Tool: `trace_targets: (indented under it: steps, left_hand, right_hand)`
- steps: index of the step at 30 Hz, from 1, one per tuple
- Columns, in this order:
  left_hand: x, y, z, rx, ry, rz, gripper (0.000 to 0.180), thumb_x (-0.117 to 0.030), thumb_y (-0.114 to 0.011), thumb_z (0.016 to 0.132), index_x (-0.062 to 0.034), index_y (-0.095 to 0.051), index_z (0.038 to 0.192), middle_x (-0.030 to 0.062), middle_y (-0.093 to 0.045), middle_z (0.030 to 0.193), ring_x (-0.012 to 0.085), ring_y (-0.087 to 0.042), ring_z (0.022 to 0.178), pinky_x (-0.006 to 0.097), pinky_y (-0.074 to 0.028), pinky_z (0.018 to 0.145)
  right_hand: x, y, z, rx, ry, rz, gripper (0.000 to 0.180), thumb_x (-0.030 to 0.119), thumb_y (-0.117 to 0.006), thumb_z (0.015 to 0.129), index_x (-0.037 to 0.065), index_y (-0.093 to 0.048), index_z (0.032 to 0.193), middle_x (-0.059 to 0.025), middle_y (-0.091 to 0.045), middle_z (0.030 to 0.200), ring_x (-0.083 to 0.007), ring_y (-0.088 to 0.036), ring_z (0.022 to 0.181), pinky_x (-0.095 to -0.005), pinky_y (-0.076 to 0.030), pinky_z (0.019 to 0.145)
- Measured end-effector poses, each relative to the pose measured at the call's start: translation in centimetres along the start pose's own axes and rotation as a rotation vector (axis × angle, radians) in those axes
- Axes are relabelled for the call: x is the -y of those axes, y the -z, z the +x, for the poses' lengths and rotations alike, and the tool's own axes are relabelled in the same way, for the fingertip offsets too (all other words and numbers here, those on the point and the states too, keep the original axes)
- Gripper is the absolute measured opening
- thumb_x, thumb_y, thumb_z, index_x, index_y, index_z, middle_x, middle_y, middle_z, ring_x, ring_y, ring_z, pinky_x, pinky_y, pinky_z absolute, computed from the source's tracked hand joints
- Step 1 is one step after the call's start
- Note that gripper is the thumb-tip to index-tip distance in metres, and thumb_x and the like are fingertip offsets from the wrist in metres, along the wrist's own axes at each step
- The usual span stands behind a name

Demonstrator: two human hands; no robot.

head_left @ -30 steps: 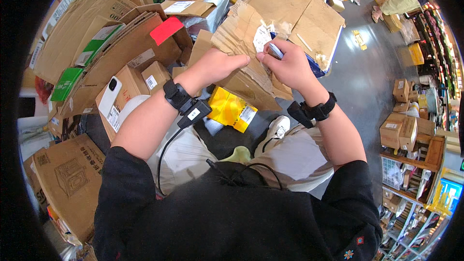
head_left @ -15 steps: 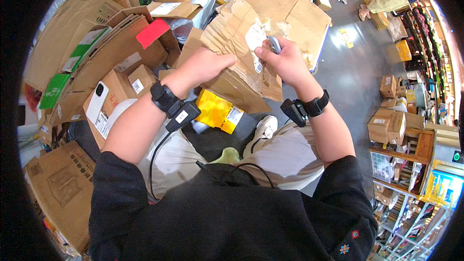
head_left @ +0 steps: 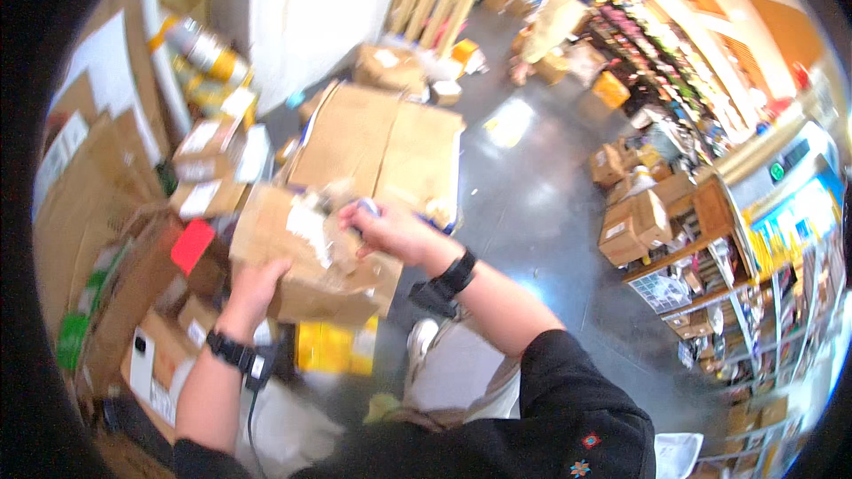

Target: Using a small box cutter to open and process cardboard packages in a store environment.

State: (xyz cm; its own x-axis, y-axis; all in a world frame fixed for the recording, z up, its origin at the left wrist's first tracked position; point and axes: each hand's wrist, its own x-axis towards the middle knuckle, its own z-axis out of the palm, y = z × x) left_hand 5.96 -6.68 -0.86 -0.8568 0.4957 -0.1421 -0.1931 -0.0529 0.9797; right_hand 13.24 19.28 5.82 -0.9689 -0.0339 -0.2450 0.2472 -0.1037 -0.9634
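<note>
A creased brown cardboard box [head_left: 266,222] with a torn white label [head_left: 312,232] is held up in front of me. My left hand [head_left: 256,291] grips its near left edge, thumb on the top face and fingers partly hidden. Over the box's right part, my right hand [head_left: 389,232] is closed round a small blue-grey tool that looks like a box cutter [head_left: 366,207]; its blade cannot be seen. Loose clear tape [head_left: 337,191] shows at the far edge. Below the box lies a yellow package [head_left: 324,348]. Motion blurs the picture.
Beyond the box is a large closed carton [head_left: 351,137]. Folded cardboard with a red card [head_left: 192,245] and a box bearing a white phone [head_left: 139,343] stand left. Stacked parcels [head_left: 635,226] and shelves line the right. A person [head_left: 568,0] stands far off.
The view has swung, so the scene sits further left and lower. My left hand has shifted from across the box to its near left edge. The right still holds the tool.
</note>
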Motion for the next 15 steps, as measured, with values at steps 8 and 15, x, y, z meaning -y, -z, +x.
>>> trace_targets:
  steps: [8, 15]
  left_hand:
    - [-1.9, -1.2, 0.8, -0.048, -0.049, 0.021, 0.043, -0.007, -0.062, 0.082, 0.0039, -0.055, 0.123, 0.0082, -0.061, 0.119, 0.0206, -0.057, 0.109, 0.033, -0.044, 0.095]
    - [-1.5, -1.1, 1.3, -0.092, -0.002, 0.173, 0.039, -0.010, -0.064, 0.084, 0.0044, -0.058, 0.119, 0.0083, -0.062, 0.116, 0.0193, -0.059, 0.105, 0.032, -0.046, 0.092]
  right_hand:
    - [0.1, 0.8, 0.1, -0.188, 0.108, -0.118, 0.026, 0.030, -0.063, 0.092, 0.005, -0.061, 0.083, 0.0019, -0.056, 0.066, -0.0071, -0.049, 0.055, -0.0260, -0.041, 0.050]
    - [-0.2, -0.9, -0.1, -0.265, 0.254, -0.577, 0.033, 0.030, -0.062, 0.092, 0.001, -0.062, 0.074, -0.0071, -0.059, 0.060, -0.0160, -0.055, 0.054, -0.0342, -0.045, 0.054]
